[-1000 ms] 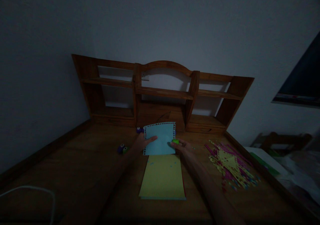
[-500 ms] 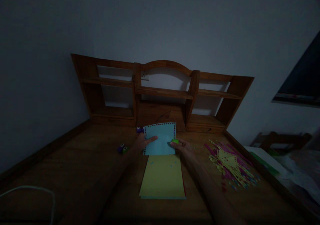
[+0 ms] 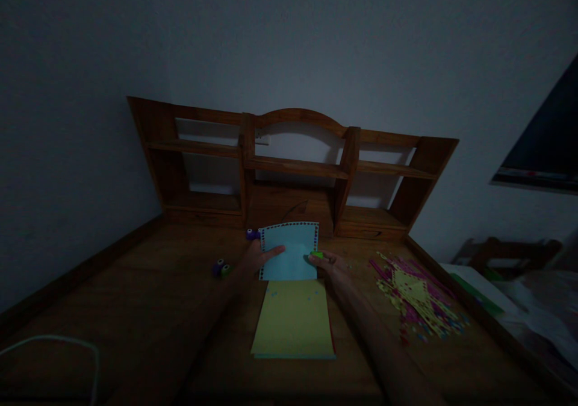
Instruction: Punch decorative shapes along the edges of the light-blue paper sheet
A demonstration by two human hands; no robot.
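Note:
My left hand (image 3: 259, 256) pinches the left edge of a light blue sheet of paper (image 3: 289, 255) whose border carries a row of punched holes. The sheet stands tilted up above a stack of yellow paper (image 3: 293, 318) on the wooden desk (image 3: 149, 309). At the sheet's right edge my right hand (image 3: 329, 265) is closed on a small green punch (image 3: 316, 253). The room is dim.
A purple punch (image 3: 251, 234) lies behind the sheet, and a purple and a green punch (image 3: 222, 268) sit left of my left hand. Punched yellow and pink paper strips (image 3: 415, 300) are heaped at the right. A wooden shelf unit (image 3: 293, 165) lines the desk's back. A white cable (image 3: 54, 349) loops at the lower left.
Almost nothing has moved; the blue sheet and both hands hold nearly the same place, with the green punch staying at the sheet's right edge.

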